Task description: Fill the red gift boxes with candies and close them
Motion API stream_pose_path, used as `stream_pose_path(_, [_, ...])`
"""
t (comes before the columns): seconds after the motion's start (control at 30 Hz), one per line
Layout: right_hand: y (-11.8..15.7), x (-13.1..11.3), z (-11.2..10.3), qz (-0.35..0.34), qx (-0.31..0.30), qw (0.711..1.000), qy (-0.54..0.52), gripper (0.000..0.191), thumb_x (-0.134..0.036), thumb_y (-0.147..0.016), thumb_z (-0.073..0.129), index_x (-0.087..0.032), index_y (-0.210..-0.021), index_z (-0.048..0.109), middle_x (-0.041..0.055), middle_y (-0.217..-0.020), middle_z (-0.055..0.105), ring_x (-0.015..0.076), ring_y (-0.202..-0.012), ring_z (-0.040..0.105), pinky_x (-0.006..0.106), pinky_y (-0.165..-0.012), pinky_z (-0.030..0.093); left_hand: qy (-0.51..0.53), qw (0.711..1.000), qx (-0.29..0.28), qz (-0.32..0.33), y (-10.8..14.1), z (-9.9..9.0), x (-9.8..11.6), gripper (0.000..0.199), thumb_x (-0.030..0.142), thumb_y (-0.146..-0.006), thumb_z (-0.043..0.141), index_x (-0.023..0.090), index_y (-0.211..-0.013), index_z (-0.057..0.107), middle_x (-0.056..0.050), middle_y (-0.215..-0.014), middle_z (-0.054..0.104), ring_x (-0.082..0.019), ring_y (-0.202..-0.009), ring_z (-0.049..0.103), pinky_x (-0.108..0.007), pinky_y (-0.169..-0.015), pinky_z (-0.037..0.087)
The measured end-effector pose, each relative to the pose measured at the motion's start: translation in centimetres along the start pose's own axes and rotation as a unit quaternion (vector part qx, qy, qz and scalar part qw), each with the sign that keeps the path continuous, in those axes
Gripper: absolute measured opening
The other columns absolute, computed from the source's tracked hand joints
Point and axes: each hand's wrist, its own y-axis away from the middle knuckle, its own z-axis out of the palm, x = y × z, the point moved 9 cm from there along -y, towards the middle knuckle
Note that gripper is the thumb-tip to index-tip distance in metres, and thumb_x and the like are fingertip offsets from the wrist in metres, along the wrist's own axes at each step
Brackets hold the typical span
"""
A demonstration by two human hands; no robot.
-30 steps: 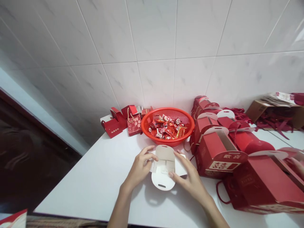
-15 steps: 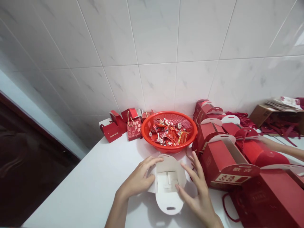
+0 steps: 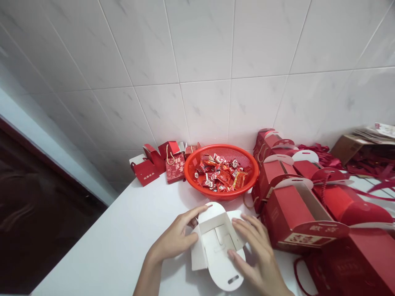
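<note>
An open paper box (image 3: 219, 246), white inside, lies tilted on the white table with its flaps spread and slotted round tabs at both ends. My left hand (image 3: 177, 235) grips its left side, fingers on the far tab and thumb at the left flap. On the other side, my right hand (image 3: 257, 246) holds the right flap between its fingers and thumb. Just beyond the box stands a red plastic basket (image 3: 252, 181) with wrapped candies (image 3: 220, 174) in it.
Several red gift boxes (image 3: 296, 211) crowd the right side. Small red boxes (image 3: 148, 170) and a patterned red bag (image 3: 175, 167) stand at the back left. A brown carton (image 3: 348, 148) and dark red ribbons (image 3: 321, 154) lie at the far right, before a tiled wall (image 3: 203, 111).
The box has turned, its near tab moving right and its far tab left. My right hand has closed on the right flap. A person's forearm at the right is out of view.
</note>
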Motion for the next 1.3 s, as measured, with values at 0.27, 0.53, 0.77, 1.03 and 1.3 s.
stream_pose_path(0.27, [1.7, 2.3, 3.1, 0.085, -0.117, 0.989, -0.009, 0.086, -0.057, -0.082, 0.076, -0.032, -0.155, 0.04, 0.0111, -0.154, 0.05, 0.0376, -0.137, 0.053, 0.051, -0.105, 0.053, -0.079, 0.997, -0.019, -0.006, -0.9, -1.2, 1.3, 0.064, 0.014, -0.067, 0.059, 0.025, -0.129, 0.07, -0.007, -0.124, 0.072, -0.024, -0.101, 0.068, -0.036, -0.095, 0.054])
stream_pose_path(0.53, [1.7, 2.6, 3.1, 0.115, -0.072, 0.991, -0.019, 0.077, -0.047, -0.084, 0.076, -0.031, -0.151, 0.043, 0.0118, -0.157, 0.045, 0.0377, -0.142, 0.047, 0.05, -0.108, 0.051, -0.111, 0.979, 0.128, 0.116, -6.7, -6.0, 7.4, 0.026, 0.028, -0.085, 0.058, 0.023, -0.102, 0.078, -0.006, -0.107, 0.076, -0.023, -0.102, 0.07, -0.036, -0.094, 0.054])
stream_pose_path(0.77, [2.1, 3.1, 3.6, 0.138, -0.067, 0.988, -0.031, 0.076, -0.044, -0.083, 0.077, -0.03, -0.15, 0.044, 0.012, -0.157, 0.045, 0.0364, -0.142, 0.047, 0.049, -0.109, 0.05, -0.249, 0.962, -0.109, 0.004, -17.7, -2.1, 4.2, 0.037, 0.027, -0.072, 0.071, 0.019, -0.107, 0.078, -0.009, -0.103, 0.079, -0.024, -0.09, 0.073, -0.028, -0.078, 0.052])
stream_pose_path(1.03, [2.0, 3.4, 3.6, 0.143, -0.071, 0.986, -0.046, 0.076, -0.047, -0.081, 0.078, -0.029, -0.149, 0.048, 0.0124, -0.154, 0.05, 0.0361, -0.141, 0.05, 0.048, -0.109, 0.051, -0.275, 0.944, -0.181, -0.013, -20.1, 2.4, 1.4, 0.062, 0.018, -0.046, 0.081, 0.022, -0.108, 0.077, -0.007, -0.095, 0.078, -0.027, -0.083, 0.069, -0.026, -0.066, 0.047])
stream_pose_path(1.3, [1.6, 3.3, 3.8, 0.166, -0.104, 0.978, -0.071, 0.075, -0.047, -0.083, 0.076, -0.024, -0.149, 0.049, 0.0152, -0.155, 0.048, 0.0354, -0.144, 0.045, 0.05, -0.113, 0.046, -0.179, 0.976, -0.11, 0.05, -20.5, 0.9, 3.2, 0.014, 0.012, -0.057, 0.066, 0.017, -0.069, 0.07, 0.005, -0.057, 0.054, -0.015, -0.06, 0.051, -0.025, -0.059, 0.038])
